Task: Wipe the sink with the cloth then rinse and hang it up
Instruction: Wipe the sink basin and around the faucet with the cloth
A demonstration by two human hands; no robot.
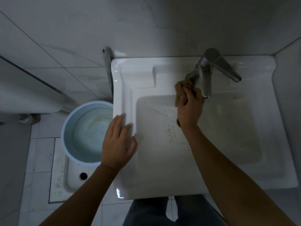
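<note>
A white square sink fills the middle of the view, its basin streaked with brown dirt and dark specks. My right hand grips a crumpled brown cloth against the basin's far wall, just left of the metal tap. The cloth bunches up toward the tap's base. My left hand lies flat with fingers spread on the sink's left rim and holds nothing. The drain is mostly hidden under my right wrist.
A light blue bucket with water stands on the floor left of the sink, over a squat pan with a dark hole. A grey handle leans at the sink's back left corner. Tiled walls close in behind and right.
</note>
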